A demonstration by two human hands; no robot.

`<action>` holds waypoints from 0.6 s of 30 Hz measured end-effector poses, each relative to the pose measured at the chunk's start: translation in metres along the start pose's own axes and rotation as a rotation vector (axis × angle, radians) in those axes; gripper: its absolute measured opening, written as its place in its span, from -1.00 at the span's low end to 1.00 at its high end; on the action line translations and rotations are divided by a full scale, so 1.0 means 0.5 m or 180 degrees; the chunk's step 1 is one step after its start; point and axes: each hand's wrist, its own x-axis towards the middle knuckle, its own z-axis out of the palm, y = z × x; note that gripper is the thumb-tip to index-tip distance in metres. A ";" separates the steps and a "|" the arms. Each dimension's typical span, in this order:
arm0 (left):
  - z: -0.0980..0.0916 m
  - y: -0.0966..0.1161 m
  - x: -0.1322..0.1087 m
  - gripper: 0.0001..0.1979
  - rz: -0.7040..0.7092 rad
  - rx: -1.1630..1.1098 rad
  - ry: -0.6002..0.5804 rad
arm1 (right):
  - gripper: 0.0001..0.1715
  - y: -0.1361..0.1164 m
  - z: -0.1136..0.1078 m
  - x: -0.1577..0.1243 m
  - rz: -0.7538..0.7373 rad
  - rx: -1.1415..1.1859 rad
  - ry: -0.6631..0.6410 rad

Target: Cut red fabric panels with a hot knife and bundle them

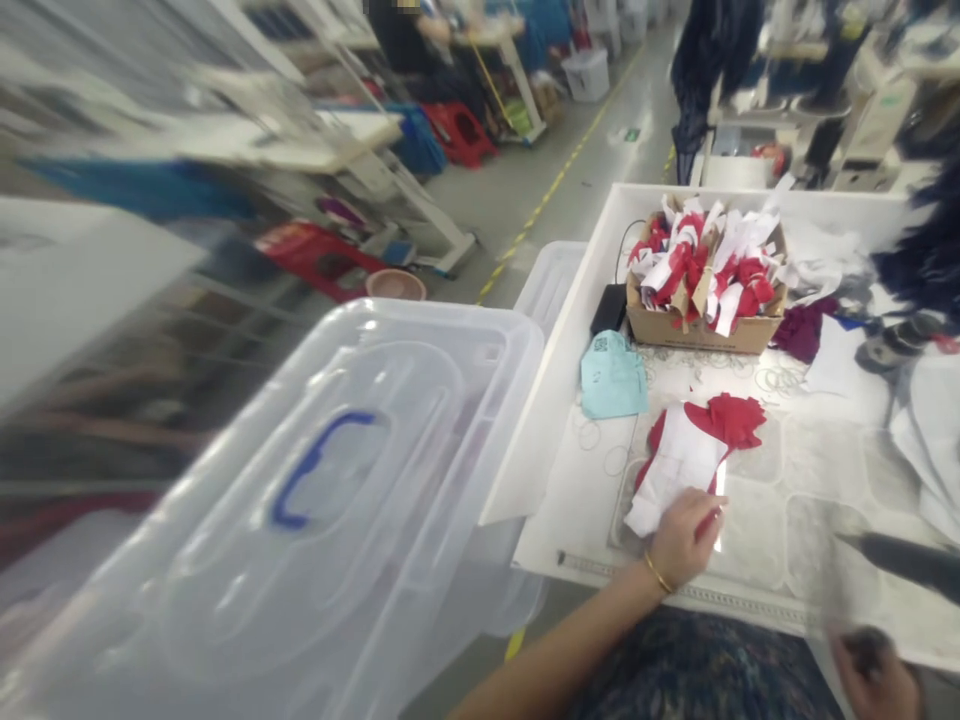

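Observation:
My left hand, with a gold bangle at the wrist, is closed at the near end of a white fabric piece. A bit of red shows between its fingers. Red fabric lies under and beside the white piece on the white table. At the lower right, my right hand is blurred and closed around a dark round object that I cannot make out, at the table's front edge.
Behind the fabric stands a cardboard box full of red and white strips. A light blue paper piece lies left of it. A lidded plastic bin adjoins the table's left side. A dark pointed object lies at the right.

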 end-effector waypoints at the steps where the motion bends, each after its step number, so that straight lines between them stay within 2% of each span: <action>1: 0.004 0.011 -0.003 -0.69 0.0005 -0.0135 -0.0118 | -0.50 -0.040 0.027 -0.016 -0.0213 0.0306 -0.0283; 5: -0.011 0.046 -0.010 -0.66 -0.0072 -0.0590 -0.0439 | -0.39 -0.224 0.112 -0.020 -0.0364 0.1062 -0.0613; 9: -0.061 0.059 -0.017 -0.65 -0.0297 -0.0933 -0.0511 | -0.37 -0.367 0.162 0.007 -0.0342 0.1580 -0.1243; 13: -0.113 0.054 -0.029 -0.74 -0.0636 -0.1044 -0.0508 | -0.33 -0.432 0.195 -0.001 -0.0179 0.1936 -0.1683; 16: -0.131 0.048 -0.045 -0.82 -0.0841 -0.0963 -0.0565 | -0.31 -0.447 0.212 -0.013 -0.0054 0.2000 -0.1763; 18: -0.133 0.048 -0.056 -0.80 -0.0964 -0.0879 -0.0646 | -0.32 -0.450 0.220 -0.019 0.0005 0.1993 -0.1754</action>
